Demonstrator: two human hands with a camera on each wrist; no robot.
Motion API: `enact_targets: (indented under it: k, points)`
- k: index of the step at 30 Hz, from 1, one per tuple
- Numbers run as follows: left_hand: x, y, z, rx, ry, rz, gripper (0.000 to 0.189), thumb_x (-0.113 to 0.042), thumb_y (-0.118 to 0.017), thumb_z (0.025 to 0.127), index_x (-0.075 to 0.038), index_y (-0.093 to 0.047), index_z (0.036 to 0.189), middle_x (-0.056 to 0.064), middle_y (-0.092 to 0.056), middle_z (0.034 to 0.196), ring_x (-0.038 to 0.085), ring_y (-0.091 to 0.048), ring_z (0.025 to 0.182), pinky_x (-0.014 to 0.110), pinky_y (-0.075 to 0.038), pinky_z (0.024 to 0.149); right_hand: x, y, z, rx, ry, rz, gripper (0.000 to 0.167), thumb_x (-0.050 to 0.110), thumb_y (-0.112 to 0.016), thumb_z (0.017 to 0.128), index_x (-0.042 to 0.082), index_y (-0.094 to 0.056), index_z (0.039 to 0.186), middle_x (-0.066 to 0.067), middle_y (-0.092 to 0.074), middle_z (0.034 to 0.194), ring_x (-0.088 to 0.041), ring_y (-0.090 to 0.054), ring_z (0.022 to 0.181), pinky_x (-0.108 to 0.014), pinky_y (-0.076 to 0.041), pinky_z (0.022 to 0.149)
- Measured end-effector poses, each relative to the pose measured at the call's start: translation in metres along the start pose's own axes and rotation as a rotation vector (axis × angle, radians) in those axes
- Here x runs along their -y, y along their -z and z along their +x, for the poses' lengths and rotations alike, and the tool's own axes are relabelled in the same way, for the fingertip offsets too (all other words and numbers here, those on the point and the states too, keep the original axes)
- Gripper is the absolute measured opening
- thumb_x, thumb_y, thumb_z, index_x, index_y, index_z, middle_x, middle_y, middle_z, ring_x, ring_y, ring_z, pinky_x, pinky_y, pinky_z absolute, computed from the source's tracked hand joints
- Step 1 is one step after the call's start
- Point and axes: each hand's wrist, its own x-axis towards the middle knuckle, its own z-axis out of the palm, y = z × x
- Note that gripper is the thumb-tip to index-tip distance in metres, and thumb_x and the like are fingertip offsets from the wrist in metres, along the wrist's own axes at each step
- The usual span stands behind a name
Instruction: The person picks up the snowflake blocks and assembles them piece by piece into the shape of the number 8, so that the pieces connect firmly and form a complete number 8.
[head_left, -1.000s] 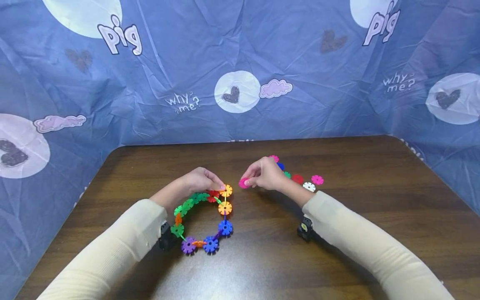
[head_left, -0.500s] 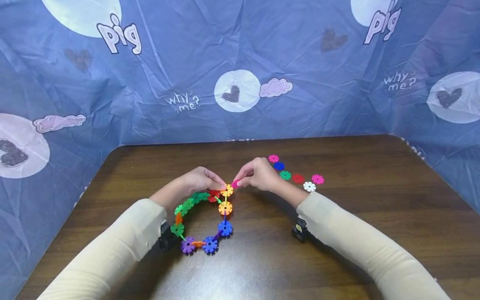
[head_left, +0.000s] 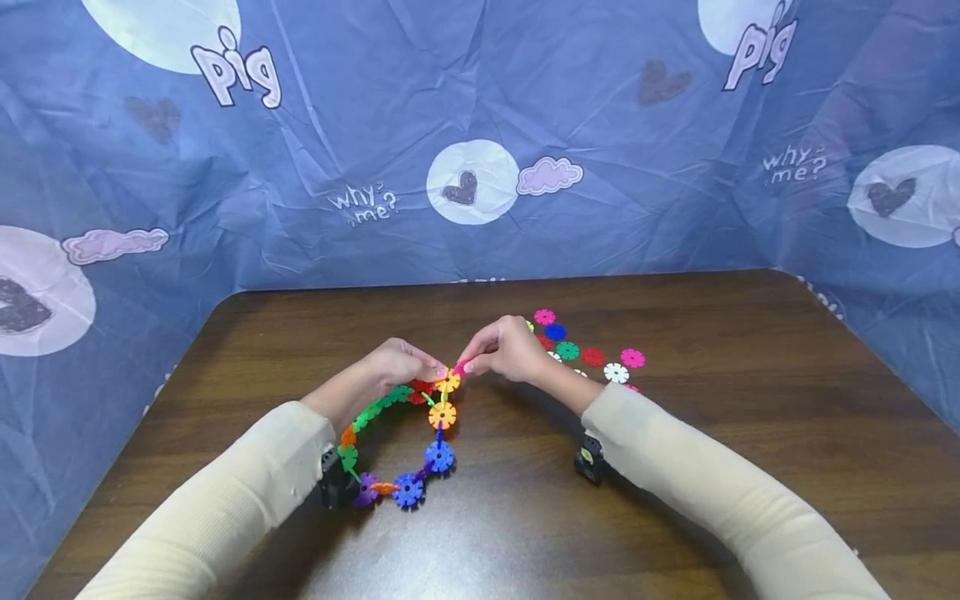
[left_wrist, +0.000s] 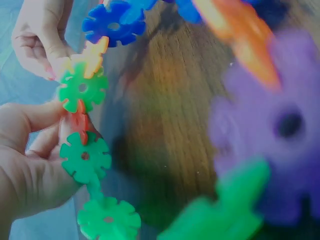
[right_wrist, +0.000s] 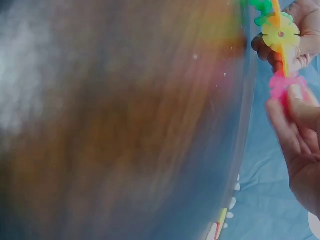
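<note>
A ring-shaped chain of notched plastic snowflake discs hangs from my left hand (head_left: 397, 364), whose thumb and fingers pinch it beside an orange disc (head_left: 448, 382). Blue discs (head_left: 408, 491), a purple disc (head_left: 367, 488) and green discs run round the loop. My right hand (head_left: 510, 350) pinches a pink snowflake disc (right_wrist: 280, 84) between thumb and fingertips. In the right wrist view the pink disc meets the edge of an upright orange piece (right_wrist: 285, 60) below a yellow disc (right_wrist: 281, 34). The left wrist view shows the fingers behind a red disc (left_wrist: 79, 121) in the chain.
Loose snowflake discs lie on the wooden table (head_left: 675, 467) behind and right of my right hand, among them a blue disc (head_left: 555, 332), a red disc (head_left: 593, 357) and a white disc (head_left: 617, 372). A blue printed cloth (head_left: 337, 108) stands round the table's far edges.
My right hand has moved left, bringing the pink disc up against the chain's orange end. The chain and left hand have shifted slightly left. More loose discs show behind the right hand.
</note>
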Motion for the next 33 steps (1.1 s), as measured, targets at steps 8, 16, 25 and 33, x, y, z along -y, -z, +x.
enact_targets:
  k: [8, 16, 25, 33]
  points:
    - [0.000, 0.001, 0.001, 0.007, 0.017, -0.021, 0.032, -0.014, -0.068, 0.088, 0.005, -0.067, 0.114, -0.006, -0.071, 0.075, 0.017, -0.062, 0.091, 0.042, -0.043, 0.107, 0.001, 0.001, 0.005, -0.009, 0.034, -0.068, 0.008, 0.011, -0.081, 0.074, 0.005, -0.078, 0.080, -0.010, -0.076, 0.080, -0.012, -0.072, 0.070, -0.020, -0.057, 0.064]
    - [-0.005, -0.001, -0.003, -0.027, 0.083, -0.129, 0.015, -0.014, -0.065, 0.090, -0.001, -0.071, 0.096, -0.009, -0.059, 0.064, 0.010, -0.055, 0.072, 0.028, -0.048, 0.086, -0.005, 0.016, 0.011, -0.001, -0.029, -0.085, 0.027, 0.011, -0.078, 0.079, 0.002, -0.074, 0.104, -0.012, -0.074, 0.104, -0.022, -0.072, 0.096, -0.027, -0.057, 0.083]
    - [0.025, -0.005, 0.019, 0.034, 0.052, -0.294, 0.012, -0.009, -0.066, 0.087, -0.002, -0.069, 0.096, -0.012, -0.056, 0.053, 0.001, -0.053, 0.053, 0.018, -0.042, 0.065, -0.012, 0.051, -0.005, 0.053, -0.147, -0.188, 0.032, 0.011, -0.075, 0.082, 0.001, -0.070, 0.112, -0.013, -0.072, 0.110, -0.025, -0.071, 0.099, -0.035, -0.056, 0.089]
    - [0.009, -0.010, -0.018, -0.018, 0.024, -0.272, 0.032, -0.002, -0.055, 0.091, 0.008, -0.057, 0.122, -0.008, -0.058, 0.072, 0.002, -0.055, 0.063, 0.015, -0.050, 0.064, -0.024, 0.075, -0.033, 0.130, -0.173, -0.407, 0.023, 0.006, -0.079, 0.076, 0.001, -0.073, 0.097, -0.013, -0.075, 0.093, -0.022, -0.072, 0.083, -0.032, -0.057, 0.076]
